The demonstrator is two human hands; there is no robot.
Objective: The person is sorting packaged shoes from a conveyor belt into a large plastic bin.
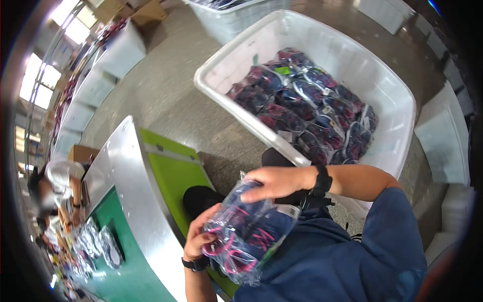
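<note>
A pair of navy shoes with pink laces (254, 221), packed in a clear plastic bag, is held in front of my body. My left hand (198, 236) grips its left side, fingers curled over the plastic. From above, my right hand (271, 183) lies over the upper end of the bag, its thumb and fingers closed on the film. A pale label shows through the bag's right side. In front of me to the right, a white plastic bin (287, 30) holds many bagged shoes (312, 100) in navy and pink.
At left runs a metal-edged work table (136, 186) with a green belt (133, 256) carrying several bagged shoes (108, 246). A lime-green panel (173, 176) borders it. Co-workers (63, 181) sit along the far side. More white bins (121, 50) stand around on the floor.
</note>
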